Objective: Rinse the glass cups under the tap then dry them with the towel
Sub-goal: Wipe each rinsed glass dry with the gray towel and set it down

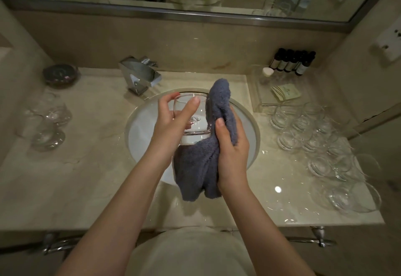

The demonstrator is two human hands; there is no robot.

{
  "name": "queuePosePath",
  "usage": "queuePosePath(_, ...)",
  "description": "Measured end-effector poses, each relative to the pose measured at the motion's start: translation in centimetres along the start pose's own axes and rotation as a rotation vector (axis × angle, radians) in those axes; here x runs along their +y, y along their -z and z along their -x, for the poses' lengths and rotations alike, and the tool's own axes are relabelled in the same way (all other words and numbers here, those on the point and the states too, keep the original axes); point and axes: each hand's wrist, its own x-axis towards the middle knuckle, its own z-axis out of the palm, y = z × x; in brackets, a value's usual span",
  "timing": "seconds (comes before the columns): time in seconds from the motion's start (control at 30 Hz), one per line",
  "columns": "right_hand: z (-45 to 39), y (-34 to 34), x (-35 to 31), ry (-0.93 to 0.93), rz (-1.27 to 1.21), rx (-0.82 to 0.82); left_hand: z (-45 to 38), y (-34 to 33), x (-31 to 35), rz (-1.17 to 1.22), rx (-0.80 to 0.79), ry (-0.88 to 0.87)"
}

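My left hand [171,121] grips a clear glass cup [196,133] over the white sink [141,132], thumb and fingers around its side. My right hand [230,145] holds a grey-blue towel [195,167] pressed against the cup's right side and bottom; one end of the towel sticks up past the rim, the rest hangs below. The chrome tap [141,76] stands behind the sink on the left, with no water running. Several glass cups [321,145] crowd the counter on the right. A few more cups [46,121] stand on the left.
A dark dish [60,75] sits at the back left. At the back right a clear tray [280,93] holds small dark bottles [293,62] and a packet. A mirror runs along the wall behind. Drawer handles [316,239] lie below the counter edge.
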Motion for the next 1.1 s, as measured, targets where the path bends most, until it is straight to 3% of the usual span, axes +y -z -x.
queuePosePath(0.2, 0.5, -0.9, -0.4, 0.131, 0.069, -0.015, 0.8, -0.4, 0.2, 0.036, 0.101, -0.001)
queuePosePath(0.37, 0.0, -0.8, -0.3, 0.001, -0.068, -0.002, 1.3, 0.1, 1.1, 0.296, -0.07, 0.09)
queuePosePath(0.67, 0.8, -1.3, 0.2, -0.007, -0.005, 0.022, 1.0, 1.1, -0.2, -0.011, 0.1, -0.028)
queuePosePath(0.8, 1.2, -1.6, 0.2, 0.047, 0.054, -0.004, 1.7, 0.8, -0.3, -0.036, 0.045, -0.008)
queuePosePath(0.9, 1.3, -2.1, 0.1, 0.047, 0.036, -0.001, 1.9, 0.9, -0.7, 0.08, 0.045, 0.023)
queuePosePath(1.1, 0.9, -2.6, 0.2, -0.078, -0.1, -0.04, 1.5, 2.2, -0.3, 0.241, -0.085, 0.063)
